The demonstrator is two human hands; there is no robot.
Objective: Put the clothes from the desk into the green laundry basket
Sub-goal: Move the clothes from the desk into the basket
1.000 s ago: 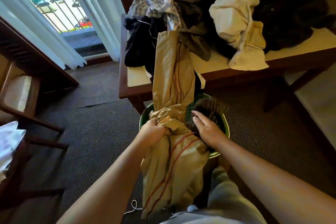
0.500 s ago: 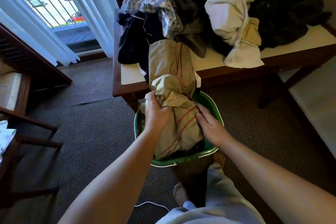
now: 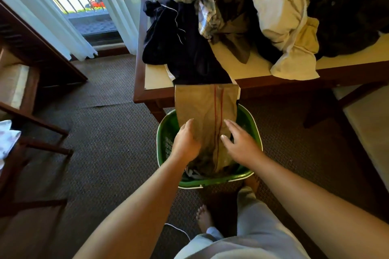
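- Since half a second ago the tan cloth (image 3: 207, 111) is unbunched and hangs flat; the left hand (image 3: 185, 144) has let go.
- Desk (image 3: 152, 82): dark, plaid and cream clothes piled on it.
- Tan cloth, red stripes, drapes from the desk edge into the green laundry basket (image 3: 210, 183).
- Cloth lies between the hands; left fingers straight, resting on it.
- Right hand (image 3: 240, 144) spread, at the right edge, holds nothing.
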